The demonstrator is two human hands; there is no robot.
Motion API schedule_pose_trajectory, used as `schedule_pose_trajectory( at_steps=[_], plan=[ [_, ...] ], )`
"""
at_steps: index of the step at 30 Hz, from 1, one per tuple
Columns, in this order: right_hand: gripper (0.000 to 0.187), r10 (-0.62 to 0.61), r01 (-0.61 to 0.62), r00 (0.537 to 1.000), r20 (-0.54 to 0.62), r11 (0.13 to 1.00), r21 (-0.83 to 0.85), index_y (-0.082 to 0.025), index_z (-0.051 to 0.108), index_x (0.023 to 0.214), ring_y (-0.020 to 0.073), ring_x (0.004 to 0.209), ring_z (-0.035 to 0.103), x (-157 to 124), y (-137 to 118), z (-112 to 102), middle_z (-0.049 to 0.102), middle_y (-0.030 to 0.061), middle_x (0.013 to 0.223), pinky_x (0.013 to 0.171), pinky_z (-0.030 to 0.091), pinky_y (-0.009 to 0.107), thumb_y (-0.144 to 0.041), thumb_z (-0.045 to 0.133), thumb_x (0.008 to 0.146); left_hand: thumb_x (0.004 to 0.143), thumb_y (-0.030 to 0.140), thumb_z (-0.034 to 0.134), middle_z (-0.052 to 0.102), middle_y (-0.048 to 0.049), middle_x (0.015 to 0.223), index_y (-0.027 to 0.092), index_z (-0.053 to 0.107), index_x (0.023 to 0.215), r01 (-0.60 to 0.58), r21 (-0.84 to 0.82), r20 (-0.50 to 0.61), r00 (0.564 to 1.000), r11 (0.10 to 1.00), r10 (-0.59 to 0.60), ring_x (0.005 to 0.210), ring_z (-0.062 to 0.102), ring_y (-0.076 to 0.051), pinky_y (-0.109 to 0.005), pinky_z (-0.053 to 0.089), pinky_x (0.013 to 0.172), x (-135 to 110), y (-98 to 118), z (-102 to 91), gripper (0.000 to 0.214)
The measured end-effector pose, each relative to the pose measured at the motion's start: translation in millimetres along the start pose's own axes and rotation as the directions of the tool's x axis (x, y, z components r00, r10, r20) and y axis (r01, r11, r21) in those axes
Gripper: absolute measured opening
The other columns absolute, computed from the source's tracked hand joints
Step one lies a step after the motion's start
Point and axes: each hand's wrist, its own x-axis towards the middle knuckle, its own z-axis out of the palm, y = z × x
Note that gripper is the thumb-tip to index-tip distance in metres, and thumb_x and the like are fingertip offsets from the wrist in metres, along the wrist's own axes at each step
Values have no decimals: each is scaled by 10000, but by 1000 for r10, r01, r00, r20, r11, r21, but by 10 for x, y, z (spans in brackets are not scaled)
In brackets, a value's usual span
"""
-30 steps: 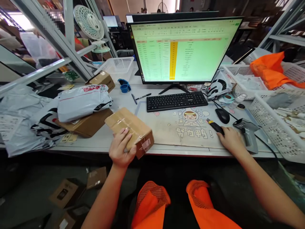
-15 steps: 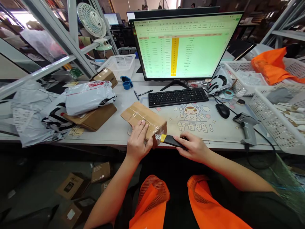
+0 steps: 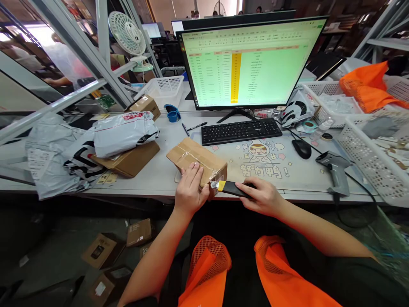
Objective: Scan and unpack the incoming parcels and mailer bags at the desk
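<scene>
A taped cardboard box (image 3: 204,160) lies at the front edge of the desk, its near right corner jutting slightly over. My left hand (image 3: 190,192) grips that box near its front, fingers on top and thumb by the near end. In my right hand (image 3: 263,196) is a black and yellow utility knife (image 3: 234,188), held roughly level. Its blade end touches the right end of the box, where clear tape and a label show. How deep the blade sits cannot be seen.
Behind the box are a keyboard (image 3: 241,131) and a monitor (image 3: 252,64). A mouse (image 3: 301,149), a barcode scanner (image 3: 335,170) and white baskets (image 3: 372,157) stand to the right. Plastic mailer bags (image 3: 124,132) pile up at left. Several cardboard boxes (image 3: 104,249) lie on the floor.
The whole view has shifted slightly, so things appear a little further right. Both hands keep their holds, and the knife stays against the end of the box.
</scene>
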Motion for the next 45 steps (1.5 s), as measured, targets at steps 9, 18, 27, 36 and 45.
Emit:
schedule_pose_trajectory(
  at_steps=[9,18,27,36,45],
  plan=[
    [403,-8,9,1000,-11,1000,30,-177,674,1351,203,847,684,-38,64,78,689,122,1050,710,591,310,-275,634,962,966,245,577,659,-226,1415,125,550,1504,15,-11,26,1000,1000,-15,1401,581,-357,-574,423,1206,-14,-16,-15,552],
    [372,-1,2,1000,18,998,-68,-196,697,1338,227,955,693,-67,213,88,702,132,1110,794,602,338,-326,614,999,955,223,589,648,-226,1431,136,553,1509,-2,-30,7,1000,1000,2,1413,568,-353,-573,419,1214,-42,-34,-8,562],
    [454,524,-614,782,-339,742,-269,-145,714,1355,284,977,680,-949,987,-386,689,151,1085,901,585,418,-400,598,999,974,273,429,688,-155,1398,197,681,1323,56,-342,-92,991,938,-93,1353,628,-332,-584,476,1170,-302,-552,-251,436],
    [427,548,-603,787,-284,779,-171,-238,679,1416,280,918,697,-1481,581,-255,690,108,1054,813,601,427,-319,633,999,983,355,597,422,-202,1649,182,656,1228,618,-211,-332,683,757,-650,1545,407,-312,-536,327,1275,-604,-716,-409,306],
    [516,182,-172,983,-36,969,179,-268,601,1468,237,957,697,-642,-24,-149,658,113,1124,778,632,361,-217,668,959,1088,319,206,789,-94,1142,129,580,1110,489,-345,-52,842,801,-536,1102,751,-195,-320,608,942,319,-1240,327,420]
  ],
)
